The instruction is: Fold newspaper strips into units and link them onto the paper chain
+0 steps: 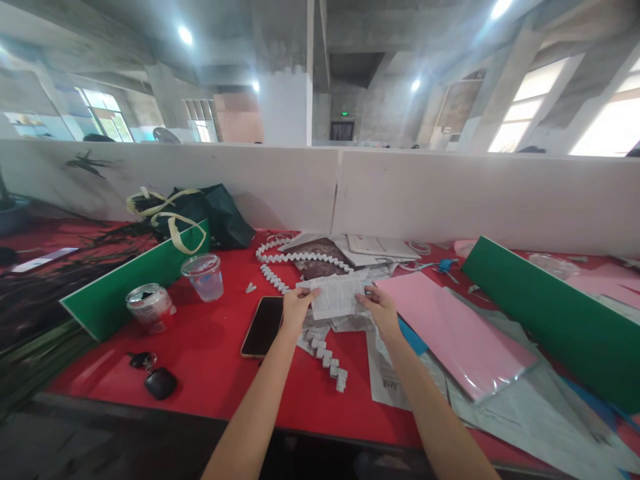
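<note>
A small sheet of printed newspaper (336,298) is held up between my two hands over the red table. My left hand (296,308) pinches its left edge with the thumb on top. At the right edge my right hand (381,307) grips it the same way. Around and below the sheet lies a long zigzag chain of folded paper (325,353), which loops away toward the back left. More loose newspaper pieces (357,323) rest under the sheet. Beside my left forearm lies a dark-screened phone (262,327).
On the left stand a can (150,308), a plastic cup (204,277), car keys (159,381) and a dark green bag (220,215). Pink paper in a clear sleeve (455,327) covers newspapers at right. Green boards (555,320) flank both sides; a white partition (425,197) closes the back.
</note>
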The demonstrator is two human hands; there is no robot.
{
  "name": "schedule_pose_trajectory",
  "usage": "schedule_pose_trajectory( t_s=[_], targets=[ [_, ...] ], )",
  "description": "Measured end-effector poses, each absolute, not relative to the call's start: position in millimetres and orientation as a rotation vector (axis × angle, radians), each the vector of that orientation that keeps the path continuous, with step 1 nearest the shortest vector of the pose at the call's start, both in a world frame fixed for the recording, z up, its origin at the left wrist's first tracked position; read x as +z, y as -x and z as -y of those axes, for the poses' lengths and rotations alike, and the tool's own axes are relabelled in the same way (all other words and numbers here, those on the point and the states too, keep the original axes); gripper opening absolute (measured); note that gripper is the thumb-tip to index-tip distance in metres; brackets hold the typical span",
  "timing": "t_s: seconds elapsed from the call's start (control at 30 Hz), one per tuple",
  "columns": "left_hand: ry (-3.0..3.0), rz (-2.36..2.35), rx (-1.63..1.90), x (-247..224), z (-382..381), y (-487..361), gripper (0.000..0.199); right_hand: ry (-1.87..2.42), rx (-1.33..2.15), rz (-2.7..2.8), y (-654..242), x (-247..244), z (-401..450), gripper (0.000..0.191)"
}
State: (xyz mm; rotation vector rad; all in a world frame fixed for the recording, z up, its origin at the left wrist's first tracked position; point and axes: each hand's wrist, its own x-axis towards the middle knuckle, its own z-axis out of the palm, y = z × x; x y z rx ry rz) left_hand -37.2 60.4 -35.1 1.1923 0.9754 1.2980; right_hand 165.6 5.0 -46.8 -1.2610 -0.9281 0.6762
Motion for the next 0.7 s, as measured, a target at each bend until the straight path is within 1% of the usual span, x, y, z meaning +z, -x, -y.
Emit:
schedule_pose_trajectory(
  t_s=[0.2, 0.37, 0.57, 0.7],
  targets=[
    [-1.136, -0.867, 1.286, -31, -59, 33, 0.033, 1.218, 0.746, 0.935, -165, -42, -1, 0.044],
    [-1.103, -0.840, 1.247, -30, -58, 34, 0.033, 1.177, 0.808, 0.965, -164, -39, 0, 0.047],
    [-1.109, -0.872, 1.262, -32, -58, 35, 0.033, 1.214, 0.797, 0.989, -162, -36, 2, 0.039],
    [-1.165, -0.922, 1.309, -37, -61, 35, 0.030, 1.249, 0.734, 0.969, -162, -36, 3, 0.038]
  ],
)
